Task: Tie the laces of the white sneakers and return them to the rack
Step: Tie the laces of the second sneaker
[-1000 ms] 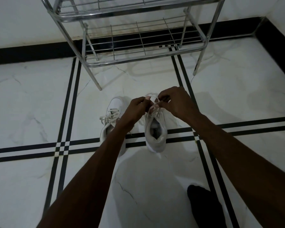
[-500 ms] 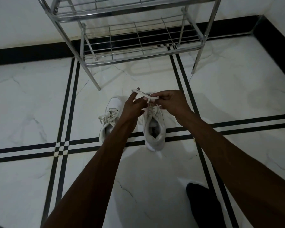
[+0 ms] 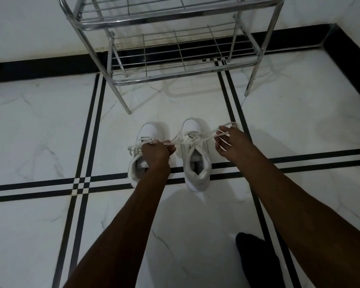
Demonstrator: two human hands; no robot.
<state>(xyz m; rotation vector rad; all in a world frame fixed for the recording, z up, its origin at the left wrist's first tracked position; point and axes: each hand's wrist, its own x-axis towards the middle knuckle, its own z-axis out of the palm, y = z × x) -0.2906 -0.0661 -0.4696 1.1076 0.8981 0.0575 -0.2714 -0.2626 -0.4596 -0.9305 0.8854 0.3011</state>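
Two white sneakers stand side by side on the marble floor, toes toward the rack. The right sneaker [image 3: 196, 163] has its laces [image 3: 195, 140] stretched taut sideways. My left hand [image 3: 156, 152] grips one lace end over the left sneaker [image 3: 148, 129], partly hiding it. My right hand [image 3: 230, 145] holds the other lace end, to the right of the right sneaker. The left sneaker's laces lie in a bow at its left side. The chrome wire rack [image 3: 181, 74] stands just beyond the shoes, and its visible shelves hold nothing.
White marble floor with black inlay stripes [image 3: 85, 163] crossing under the shoes. A black skirting [image 3: 40, 65] runs along the wall behind the rack and down the right side. A dark-socked foot [image 3: 256, 260] rests on the floor at lower right.
My hands have moved apart from above the right sneaker, drawing its laces out sideways and tight. The view has shifted slightly toward the rack.
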